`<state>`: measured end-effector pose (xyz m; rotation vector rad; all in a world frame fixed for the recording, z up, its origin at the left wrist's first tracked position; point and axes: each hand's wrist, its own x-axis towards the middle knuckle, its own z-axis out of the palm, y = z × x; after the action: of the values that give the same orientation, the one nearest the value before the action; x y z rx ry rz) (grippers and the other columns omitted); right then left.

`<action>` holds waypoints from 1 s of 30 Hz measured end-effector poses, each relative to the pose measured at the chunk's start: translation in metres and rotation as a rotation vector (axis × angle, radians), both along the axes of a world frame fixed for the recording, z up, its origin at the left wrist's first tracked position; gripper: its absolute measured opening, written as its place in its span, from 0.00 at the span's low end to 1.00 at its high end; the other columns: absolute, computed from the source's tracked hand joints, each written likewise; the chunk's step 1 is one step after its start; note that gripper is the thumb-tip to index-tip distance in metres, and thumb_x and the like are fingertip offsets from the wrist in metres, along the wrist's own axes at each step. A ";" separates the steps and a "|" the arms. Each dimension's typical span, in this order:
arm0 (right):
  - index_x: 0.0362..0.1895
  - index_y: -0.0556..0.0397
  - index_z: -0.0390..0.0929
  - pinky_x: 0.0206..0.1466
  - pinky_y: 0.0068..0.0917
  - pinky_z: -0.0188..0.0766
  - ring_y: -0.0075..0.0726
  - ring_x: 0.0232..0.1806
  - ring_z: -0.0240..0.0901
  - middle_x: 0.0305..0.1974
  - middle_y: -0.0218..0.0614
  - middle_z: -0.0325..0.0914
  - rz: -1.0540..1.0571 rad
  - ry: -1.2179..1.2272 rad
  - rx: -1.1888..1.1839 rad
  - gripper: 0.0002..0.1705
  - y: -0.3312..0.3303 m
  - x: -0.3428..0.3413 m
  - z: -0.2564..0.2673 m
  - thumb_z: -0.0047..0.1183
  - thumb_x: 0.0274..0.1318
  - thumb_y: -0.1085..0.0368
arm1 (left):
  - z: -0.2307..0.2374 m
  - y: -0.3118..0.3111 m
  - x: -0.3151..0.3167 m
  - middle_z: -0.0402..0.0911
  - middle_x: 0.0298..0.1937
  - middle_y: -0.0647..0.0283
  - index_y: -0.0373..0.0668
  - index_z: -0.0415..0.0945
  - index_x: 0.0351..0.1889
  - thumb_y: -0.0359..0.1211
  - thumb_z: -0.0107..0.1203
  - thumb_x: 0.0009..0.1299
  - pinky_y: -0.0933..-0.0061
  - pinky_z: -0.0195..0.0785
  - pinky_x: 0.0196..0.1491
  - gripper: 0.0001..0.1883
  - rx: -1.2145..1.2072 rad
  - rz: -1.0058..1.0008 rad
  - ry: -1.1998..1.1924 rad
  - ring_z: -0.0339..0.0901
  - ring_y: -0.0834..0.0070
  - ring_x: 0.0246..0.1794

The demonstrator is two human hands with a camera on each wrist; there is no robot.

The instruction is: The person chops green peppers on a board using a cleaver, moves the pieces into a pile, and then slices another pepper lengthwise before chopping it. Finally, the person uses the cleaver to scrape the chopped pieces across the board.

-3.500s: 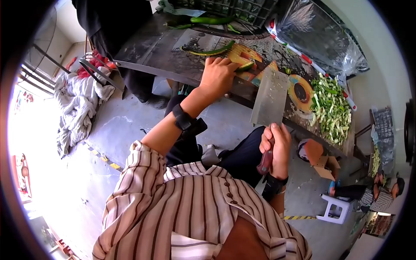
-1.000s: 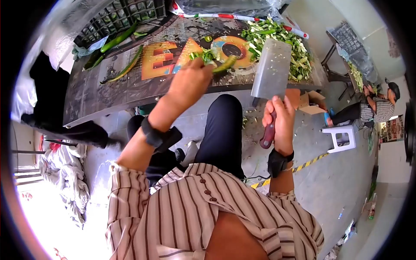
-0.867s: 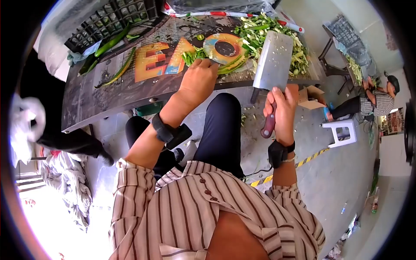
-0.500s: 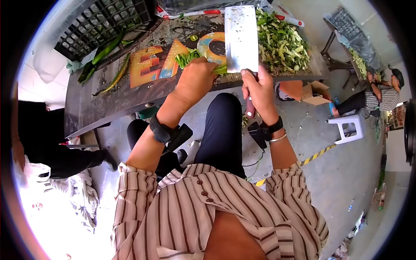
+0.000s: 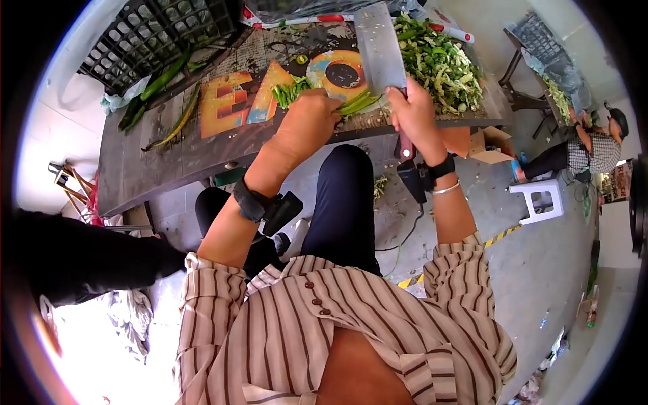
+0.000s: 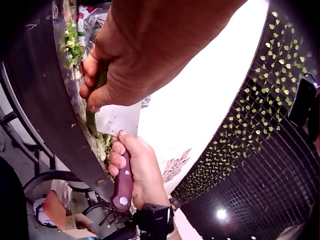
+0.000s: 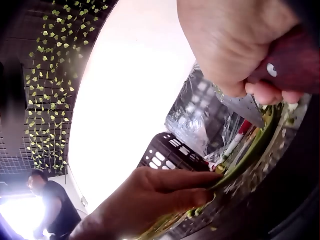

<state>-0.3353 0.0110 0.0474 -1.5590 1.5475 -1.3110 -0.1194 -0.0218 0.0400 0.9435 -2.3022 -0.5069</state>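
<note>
My left hand [image 5: 307, 121] pinches a long green pepper [image 5: 358, 102] against the dark table near its front edge. The pepper's free end points right, towards the cleaver [image 5: 379, 50]. In the right wrist view, the left fingertips press along the pepper [image 7: 250, 157]. My right hand [image 5: 415, 118] grips the cleaver's dark red handle [image 6: 123, 187], with the broad blade just beyond the pepper's free end. A clump of green pieces [image 5: 290, 91] lies behind the left hand. To the right of the blade is a heap of chopped green pepper [image 5: 442, 71].
Whole peppers [image 5: 162, 81] and a yellowish one [image 5: 182, 125] lie on the table's left [image 5: 128, 169]. A black crate [image 5: 152, 44] stands behind them. Someone in dark trousers [image 5: 101, 253] is at the left; another person [image 5: 590, 145] sits far right beside a white stool [image 5: 540, 199].
My left hand has moved right from the left-hand peppers and now holds a pepper mid-table. The cleaver swung left over it, then shifted slightly right, uncovering the pepper's end.
</note>
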 end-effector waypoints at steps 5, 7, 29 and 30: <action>0.34 0.58 0.70 0.17 0.25 0.62 0.22 0.14 0.65 0.17 0.28 0.69 -0.149 0.013 -0.065 0.08 -0.001 -0.019 0.013 0.50 0.61 0.65 | -0.004 -0.003 -0.005 0.76 0.34 0.50 0.38 0.82 0.43 0.26 0.56 0.60 0.59 0.69 0.45 0.12 -0.063 0.003 -0.026 0.74 0.52 0.40; 0.35 0.58 0.70 0.17 0.25 0.61 0.20 0.14 0.65 0.18 0.27 0.68 -0.134 -0.070 -0.061 0.08 0.011 -0.016 0.023 0.50 0.62 0.65 | -0.005 -0.002 -0.007 0.76 0.34 0.50 0.38 0.82 0.42 0.26 0.56 0.60 0.59 0.69 0.45 0.12 -0.053 0.013 -0.012 0.74 0.52 0.40; 0.34 0.56 0.67 0.16 0.21 0.59 0.19 0.14 0.59 0.19 0.26 0.63 -0.185 -0.133 0.044 0.09 0.049 0.003 0.026 0.46 0.65 0.65 | -0.010 -0.048 0.153 0.78 0.48 0.55 0.45 0.73 0.57 0.32 0.56 0.61 0.57 0.63 0.56 0.23 -0.359 0.593 -0.011 0.71 0.55 0.53; 0.34 0.56 0.67 0.16 0.21 0.59 0.19 0.14 0.59 0.19 0.26 0.63 -0.179 -0.133 0.041 0.09 0.050 0.008 0.026 0.46 0.65 0.65 | -0.005 -0.047 0.157 0.78 0.48 0.55 0.45 0.73 0.57 0.32 0.56 0.61 0.57 0.63 0.56 0.23 -0.362 0.600 -0.010 0.71 0.55 0.53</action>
<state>-0.3269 0.0606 0.0737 -1.3052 1.6489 -1.4396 0.0376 -0.0693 0.0349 1.3599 -1.8892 0.1615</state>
